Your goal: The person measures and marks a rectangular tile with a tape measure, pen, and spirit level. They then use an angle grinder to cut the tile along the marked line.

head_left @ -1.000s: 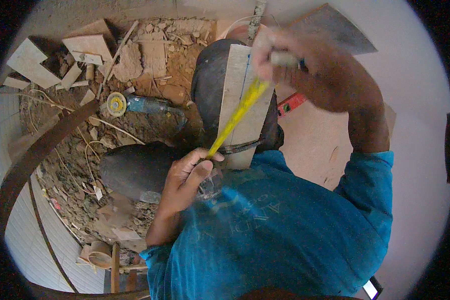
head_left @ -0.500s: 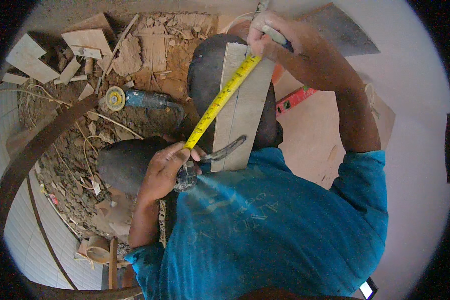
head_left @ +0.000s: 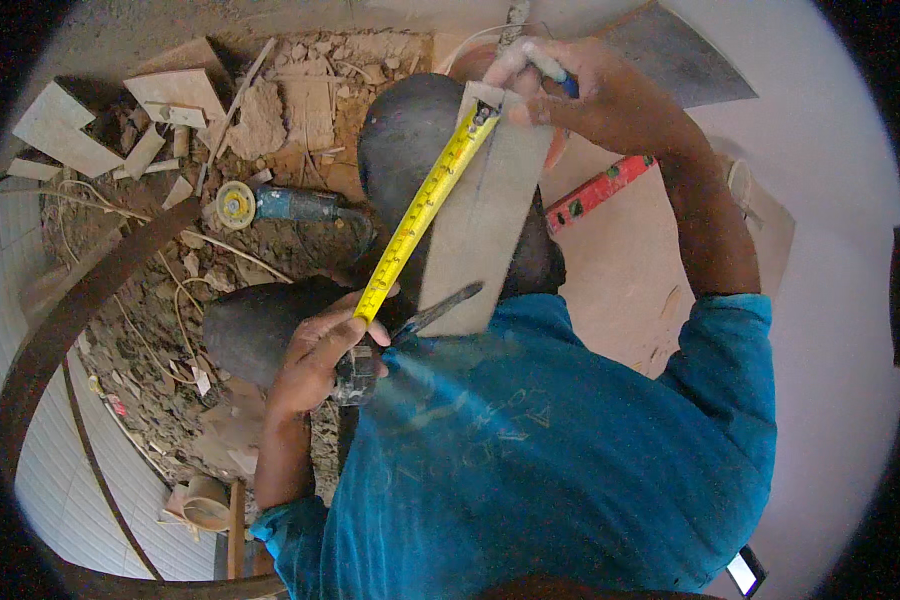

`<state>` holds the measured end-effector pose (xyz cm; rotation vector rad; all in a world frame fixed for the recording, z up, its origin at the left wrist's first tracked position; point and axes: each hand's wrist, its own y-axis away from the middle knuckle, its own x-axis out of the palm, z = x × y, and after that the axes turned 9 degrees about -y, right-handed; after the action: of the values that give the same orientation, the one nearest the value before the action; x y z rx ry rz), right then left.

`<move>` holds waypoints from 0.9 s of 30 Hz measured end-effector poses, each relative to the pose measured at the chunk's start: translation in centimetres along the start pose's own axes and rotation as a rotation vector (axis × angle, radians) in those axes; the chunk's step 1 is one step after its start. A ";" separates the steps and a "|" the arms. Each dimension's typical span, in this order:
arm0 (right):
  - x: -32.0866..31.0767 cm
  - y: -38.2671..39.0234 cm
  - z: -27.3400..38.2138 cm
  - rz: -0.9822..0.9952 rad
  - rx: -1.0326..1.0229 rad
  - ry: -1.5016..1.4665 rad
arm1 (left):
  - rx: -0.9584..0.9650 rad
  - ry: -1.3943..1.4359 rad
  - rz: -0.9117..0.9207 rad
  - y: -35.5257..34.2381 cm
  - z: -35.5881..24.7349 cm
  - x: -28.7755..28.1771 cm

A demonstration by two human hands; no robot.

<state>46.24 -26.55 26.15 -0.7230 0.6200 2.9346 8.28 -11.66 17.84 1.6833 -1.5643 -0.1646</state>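
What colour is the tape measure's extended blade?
The blade is yellow with dark markings, clearest in the head view.

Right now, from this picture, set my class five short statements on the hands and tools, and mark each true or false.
1. The left hand holds the tape measure. True.
2. The yellow strip is fully wound in. False: it is drawn out toward the far end of the tile.
3. The right hand has a pen. True.
4. The blue grinder is in the right hand. False: it lies on the rubble, to the left.
5. The red level lies to the right of the tile. True.
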 end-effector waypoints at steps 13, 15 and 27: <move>5.6 1.4 -0.4 -0.261 -0.080 -0.152 | 0.067 -0.183 -0.075 -0.3 0.6 -0.5; 6.0 2.4 -0.7 -0.241 -0.005 -0.250 | 0.049 -0.249 -0.056 -0.5 2.0 -1.5; 7.8 5.5 -0.4 -0.212 0.142 -0.299 | -0.073 -0.366 0.026 0.0 0.6 -1.7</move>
<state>38.68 -32.11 24.32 -0.3050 0.6669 2.6940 7.56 -10.48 16.75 1.6385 -1.8204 -0.5353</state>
